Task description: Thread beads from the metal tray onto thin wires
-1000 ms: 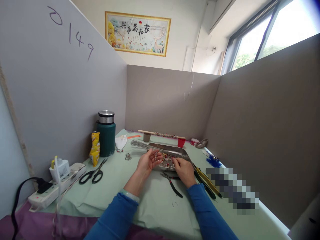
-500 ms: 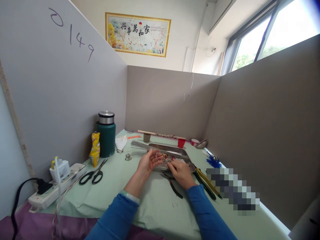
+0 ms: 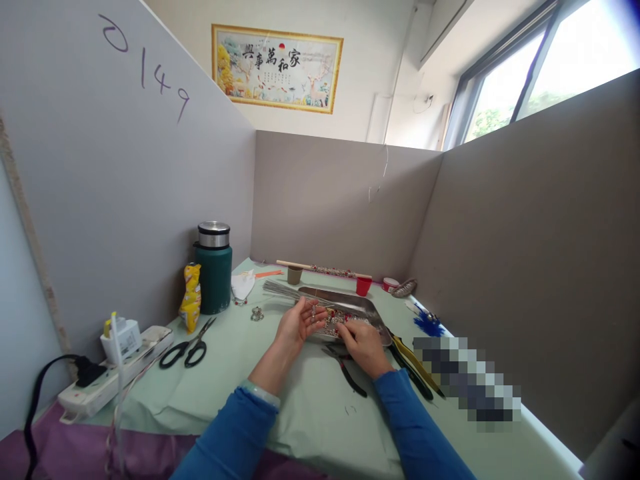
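My left hand (image 3: 295,327) is held palm up at the left front of a metal tray (image 3: 373,310), its fingers slightly curled. A small strand of clear beads (image 3: 314,312) lies against those fingers, held there. Over the tray's front edge, my right hand (image 3: 365,343) is closed in a pinch; whatever its fingertips hold is too small to make out. Red and clear beads (image 3: 334,323) fill part of the tray between the hands. A bundle of thin wires (image 3: 280,289) rests across the tray's left side. Pliers with dark handles (image 3: 353,380) lie just below my right hand.
Yellow-handled pliers (image 3: 417,363) lie right of the tray, near a blue tassel-like thing (image 3: 429,324). Behind stand a red cup (image 3: 363,287), a brown cup (image 3: 295,275) and a beaded stick (image 3: 333,271). Scissors (image 3: 187,350), a green flask (image 3: 214,277) and a power strip (image 3: 90,397) are left.
Both hands keep nearly the same pose over the tray. The whole view has shifted very slightly; nothing else has visibly moved.
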`<state>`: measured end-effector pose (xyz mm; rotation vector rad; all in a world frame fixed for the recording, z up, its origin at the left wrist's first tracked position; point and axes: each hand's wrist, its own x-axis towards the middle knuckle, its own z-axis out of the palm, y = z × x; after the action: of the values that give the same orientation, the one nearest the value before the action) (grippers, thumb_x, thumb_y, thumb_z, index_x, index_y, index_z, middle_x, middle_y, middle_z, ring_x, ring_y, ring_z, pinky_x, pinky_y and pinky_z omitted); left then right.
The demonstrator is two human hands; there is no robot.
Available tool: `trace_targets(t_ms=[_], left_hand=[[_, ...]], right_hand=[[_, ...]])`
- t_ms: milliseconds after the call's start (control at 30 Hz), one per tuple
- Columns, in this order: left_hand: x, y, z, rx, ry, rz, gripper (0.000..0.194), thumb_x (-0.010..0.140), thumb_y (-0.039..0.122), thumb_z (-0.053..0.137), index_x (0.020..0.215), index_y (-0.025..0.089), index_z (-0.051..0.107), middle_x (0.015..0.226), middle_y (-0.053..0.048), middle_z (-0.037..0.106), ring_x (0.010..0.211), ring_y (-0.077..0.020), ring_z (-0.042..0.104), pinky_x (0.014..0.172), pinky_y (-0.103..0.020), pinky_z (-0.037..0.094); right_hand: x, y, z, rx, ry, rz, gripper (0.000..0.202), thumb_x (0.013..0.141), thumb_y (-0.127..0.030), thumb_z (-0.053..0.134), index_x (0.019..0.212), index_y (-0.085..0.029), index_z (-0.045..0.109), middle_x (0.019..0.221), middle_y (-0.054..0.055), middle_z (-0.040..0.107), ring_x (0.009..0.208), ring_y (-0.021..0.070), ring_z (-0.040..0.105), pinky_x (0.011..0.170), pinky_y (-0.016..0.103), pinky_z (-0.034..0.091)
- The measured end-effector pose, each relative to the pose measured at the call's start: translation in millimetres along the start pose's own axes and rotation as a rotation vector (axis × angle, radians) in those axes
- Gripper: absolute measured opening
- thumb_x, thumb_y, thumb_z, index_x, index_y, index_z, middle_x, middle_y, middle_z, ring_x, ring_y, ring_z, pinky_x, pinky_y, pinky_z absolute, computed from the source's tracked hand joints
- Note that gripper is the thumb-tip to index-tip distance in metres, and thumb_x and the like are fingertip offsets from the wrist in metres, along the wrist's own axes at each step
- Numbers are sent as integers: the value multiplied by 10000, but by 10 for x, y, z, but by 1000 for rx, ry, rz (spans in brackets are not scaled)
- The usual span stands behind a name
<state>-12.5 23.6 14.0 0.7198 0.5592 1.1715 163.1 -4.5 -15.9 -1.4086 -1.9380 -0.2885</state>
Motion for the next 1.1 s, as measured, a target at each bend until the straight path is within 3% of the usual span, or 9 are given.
trace_targets(t_ms=[833, 1100], left_hand=[[-44, -7, 13, 59, -40, 24, 223, 834, 242, 499, 941, 71, 594, 933, -176, 658, 802, -222, 660, 687, -308, 541], [-64, -22, 37, 130, 14, 69, 108, 756, 106, 602, 847, 48, 608, 798, -153, 668, 706, -186, 659, 636, -265, 543]], right_hand=[[-5, -22, -2, 38, 12, 61, 436, 899, -371, 390, 540, -168, 533, 571, 22, 583, 563, 120, 495, 565, 235, 271], [64, 58, -29, 266, 83, 290, 336, 856, -379, 402, 713, -172, 625, 668, 48, 638, 633, 162, 554, 580, 238, 355]])
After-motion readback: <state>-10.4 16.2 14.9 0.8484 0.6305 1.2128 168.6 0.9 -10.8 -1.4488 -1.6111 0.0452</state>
